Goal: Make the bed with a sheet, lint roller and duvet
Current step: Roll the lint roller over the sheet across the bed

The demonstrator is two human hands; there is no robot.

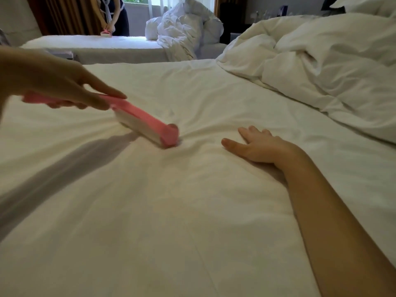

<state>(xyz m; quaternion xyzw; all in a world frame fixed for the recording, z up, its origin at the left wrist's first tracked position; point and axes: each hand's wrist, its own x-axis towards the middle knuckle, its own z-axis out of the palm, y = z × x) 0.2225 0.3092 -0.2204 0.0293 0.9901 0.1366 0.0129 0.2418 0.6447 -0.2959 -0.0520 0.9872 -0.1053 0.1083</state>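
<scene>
Gripping lint roller (144, 123), left hand (62, 83) over sheet (171, 206)

The sheet (192, 189) under my palm is matt white cloth, lightly creased. My lint roller (145, 122) is smooth pink plastic; the duvet (321, 67) is puffy, rumpled cloth.

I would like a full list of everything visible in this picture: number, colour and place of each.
sheet: 1, white, spread across the foreground
lint roller: 1, pink with white roll, on the sheet, left of centre
duvet: 1, white, bunched on the sheet, right
second bed: 1, white, far left
bedding heap: 1, white, beside the second bed
other person: 1, dark clothes, behind the second bed
second lint roller: 1, pink, on the second bed's far edge
curtains: 2, brown, far wall
left grip: 1, holds the lint roller's handle
right grip: 1, flat on the sheet
</scene>
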